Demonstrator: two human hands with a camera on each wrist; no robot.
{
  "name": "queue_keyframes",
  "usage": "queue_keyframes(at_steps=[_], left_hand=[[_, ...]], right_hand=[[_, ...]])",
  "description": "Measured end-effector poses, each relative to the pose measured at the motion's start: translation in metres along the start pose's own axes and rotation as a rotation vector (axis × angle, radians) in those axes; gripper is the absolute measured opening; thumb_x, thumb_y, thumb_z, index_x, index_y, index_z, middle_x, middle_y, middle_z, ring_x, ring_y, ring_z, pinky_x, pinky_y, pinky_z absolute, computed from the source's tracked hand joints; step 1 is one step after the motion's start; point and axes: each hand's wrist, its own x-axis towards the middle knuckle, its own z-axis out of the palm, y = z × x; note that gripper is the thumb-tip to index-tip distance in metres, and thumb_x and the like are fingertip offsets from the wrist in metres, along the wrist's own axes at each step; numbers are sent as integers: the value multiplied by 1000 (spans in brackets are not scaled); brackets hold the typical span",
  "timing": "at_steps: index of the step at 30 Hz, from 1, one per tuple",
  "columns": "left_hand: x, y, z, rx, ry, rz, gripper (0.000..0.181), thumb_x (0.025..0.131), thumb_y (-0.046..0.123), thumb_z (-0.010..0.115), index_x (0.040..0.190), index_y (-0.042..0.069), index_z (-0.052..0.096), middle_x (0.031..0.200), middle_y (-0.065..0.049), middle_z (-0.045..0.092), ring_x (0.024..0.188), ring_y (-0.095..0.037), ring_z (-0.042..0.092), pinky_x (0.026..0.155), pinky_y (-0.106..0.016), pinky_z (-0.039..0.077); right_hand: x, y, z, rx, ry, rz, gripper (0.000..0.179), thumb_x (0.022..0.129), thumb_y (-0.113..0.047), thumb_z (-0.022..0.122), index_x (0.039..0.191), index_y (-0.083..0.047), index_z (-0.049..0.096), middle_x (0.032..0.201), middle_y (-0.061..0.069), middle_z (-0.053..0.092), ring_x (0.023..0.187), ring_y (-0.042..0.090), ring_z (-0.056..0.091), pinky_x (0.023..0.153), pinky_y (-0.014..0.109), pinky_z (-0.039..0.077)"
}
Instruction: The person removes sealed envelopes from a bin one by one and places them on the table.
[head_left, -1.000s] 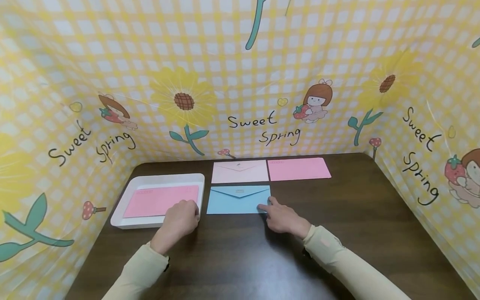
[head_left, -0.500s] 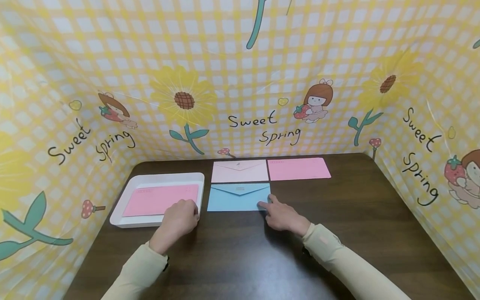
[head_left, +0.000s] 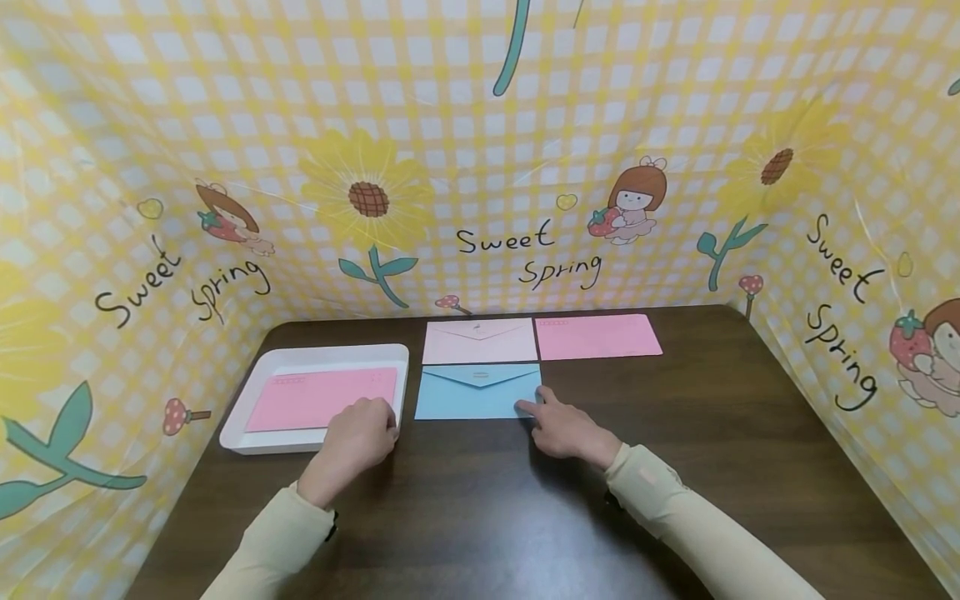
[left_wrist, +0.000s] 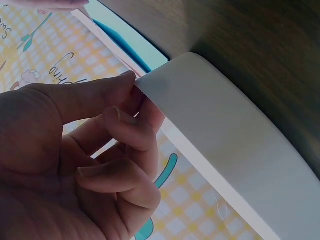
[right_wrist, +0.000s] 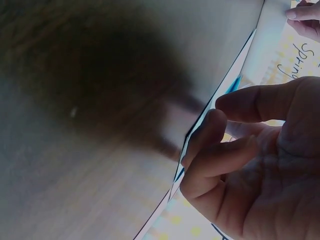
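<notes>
The left hand (head_left: 360,437) grips the right side rim of a white tray (head_left: 330,354); in the left wrist view, the thumb and fingertips (left_wrist: 131,82) pinch its corner. Inside the tray lies a pink envelope (head_left: 300,404), partly covered by that hand. A blue envelope (head_left: 457,402) with its pointed flap upward lies right of the tray. Thumb and index fingertip of the right hand (head_left: 566,425) touch its lower right corner and right edge, apart from each other, while the other fingers curl under. Just behind it is a pale pink envelope (head_left: 480,342), a narrow gap away.
A brighter pink envelope (head_left: 600,337) lies beside the pale pink one at the back of the dark wooden table (head_left: 720,417). A yellow checked cloth (head_left: 480,150) with printed flowers and words hangs along the back and both sides.
The blue envelope has slid slightly away from the person, toward the pale pink one, and the right hand has moved along with it. The left hand and tray stay nearly in place.
</notes>
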Motion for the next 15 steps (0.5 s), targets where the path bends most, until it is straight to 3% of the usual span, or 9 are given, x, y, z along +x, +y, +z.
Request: queue_keyframes(at_steps=[6,15], left_hand=[[1,0,-1,1,-9,-1,8,94,8,76,93,2,79,68,-3,62,59,-22,55,55,-36,48],[0,-1,-2,-17,-6,-2,10,95,10,76,94,1,79,67,-4,61,60,-22,55,56,-36,48]], right_hand=[[1,1,-1,18,-5,-4,54,104,-5,54,157,-14,51,166,29,24,50,16,34,45,30,33],[2,3,0,22,9,-14,52,104,-6,55,155,-12,52,166,29,25,54,18,43,46,30,34]])
